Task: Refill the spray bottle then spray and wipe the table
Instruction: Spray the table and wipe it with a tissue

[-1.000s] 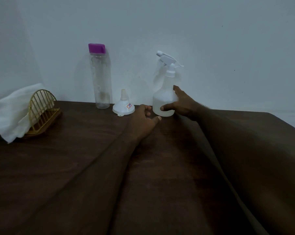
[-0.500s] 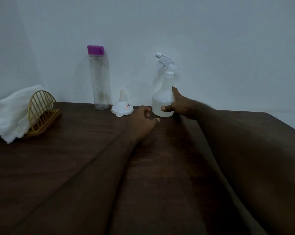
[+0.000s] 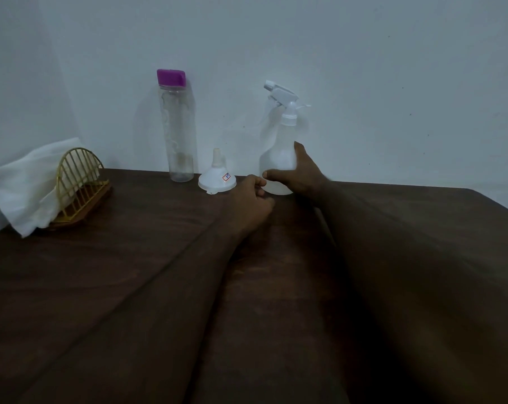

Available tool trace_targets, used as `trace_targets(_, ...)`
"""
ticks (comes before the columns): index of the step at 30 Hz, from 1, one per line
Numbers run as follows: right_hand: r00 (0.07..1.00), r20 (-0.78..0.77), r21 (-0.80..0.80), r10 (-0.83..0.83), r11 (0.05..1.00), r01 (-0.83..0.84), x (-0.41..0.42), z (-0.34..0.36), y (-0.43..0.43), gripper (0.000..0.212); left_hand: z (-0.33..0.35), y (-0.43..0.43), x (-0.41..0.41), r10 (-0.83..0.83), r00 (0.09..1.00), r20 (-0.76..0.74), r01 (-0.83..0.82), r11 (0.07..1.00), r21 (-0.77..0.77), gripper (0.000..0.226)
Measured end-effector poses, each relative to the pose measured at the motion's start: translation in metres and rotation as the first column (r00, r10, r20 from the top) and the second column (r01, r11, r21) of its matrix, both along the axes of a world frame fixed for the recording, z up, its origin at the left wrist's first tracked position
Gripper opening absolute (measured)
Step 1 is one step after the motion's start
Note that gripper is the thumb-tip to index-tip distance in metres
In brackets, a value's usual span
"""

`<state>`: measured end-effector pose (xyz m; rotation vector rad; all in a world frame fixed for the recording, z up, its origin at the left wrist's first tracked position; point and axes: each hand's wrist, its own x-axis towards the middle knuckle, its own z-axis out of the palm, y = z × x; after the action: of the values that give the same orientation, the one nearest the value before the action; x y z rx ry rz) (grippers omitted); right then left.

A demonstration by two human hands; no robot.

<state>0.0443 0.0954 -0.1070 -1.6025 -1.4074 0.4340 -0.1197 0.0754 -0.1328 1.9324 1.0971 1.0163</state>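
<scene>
Now our right hand (image 3: 300, 177) wraps the lower body of the spray bottle (image 3: 277, 158), which stands at the back of the dark wooden table (image 3: 130, 287). Our left hand (image 3: 251, 205) rests by its base, fingers loosely curled and empty, perhaps touching the plastic, though the dim light hides that. We should hold the body low and upright and bring the left hand up to unscrew the trigger head, clear of the inverted funnel (image 3: 216, 179) just beside. Against the pale wall (image 3: 392, 83) stands a purple-capped water bottle (image 3: 178, 126); a white cloth (image 3: 19, 185) drapes a gold wire rack (image 3: 79, 185), far left.
</scene>
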Motion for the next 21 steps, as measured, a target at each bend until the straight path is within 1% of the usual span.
trace_targets(7, 0.998, 0.017, 0.011, -0.055, 0.998, 0.055, -0.004, -0.003, -0.006, 0.095, -0.003, 0.002, 0.001, 0.011, 1.0, 0.004, -0.011, 1.0, 0.02, 0.038)
trace_targets(12, 0.993, -0.022, -0.121, -0.118, 0.986, 0.115, 0.0, -0.004, -0.023, 0.125, 0.001, 0.0, 0.001, 0.025, 1.0, 0.019, -0.025, 0.999, 0.026, 0.029)
trace_targets(14, 0.987, -0.064, -0.202, -0.146, 0.971, 0.131, -0.005, 0.001, -0.038, 0.13, 0.003, -0.006, -0.002, 0.056, 0.998, 0.026, -0.057, 0.997, 0.046, 0.029)
trace_targets(16, 0.985, -0.073, -0.263, -0.158, 0.956, 0.134, -0.017, 0.009, -0.057, 0.12, 0.006, -0.014, -0.003, 0.086, 0.995, 0.055, -0.09, 0.994, 0.069, 0.026)
trace_targets(18, 0.986, -0.072, -0.28, -0.152, 0.952, 0.126, -0.034, 0.015, -0.074, 0.108, 0.008, -0.026, -0.008, 0.126, 0.989, 0.078, -0.134, 0.986, 0.102, 0.02)
trace_targets(19, 0.989, -0.043, -0.273, -0.139, 0.954, 0.122, -0.044, 0.018, -0.082, 0.1, 0.008, -0.034, -0.012, 0.141, 0.986, 0.087, -0.151, 0.98, 0.126, 0.017)
trace_targets(21, 0.987, 0.12, -0.243, -0.105, 0.961, 0.132, -0.07, 0.025, -0.095, 0.078, 0.01, -0.051, -0.027, 0.142, 0.984, 0.106, -0.158, 0.974, 0.161, 0.014)
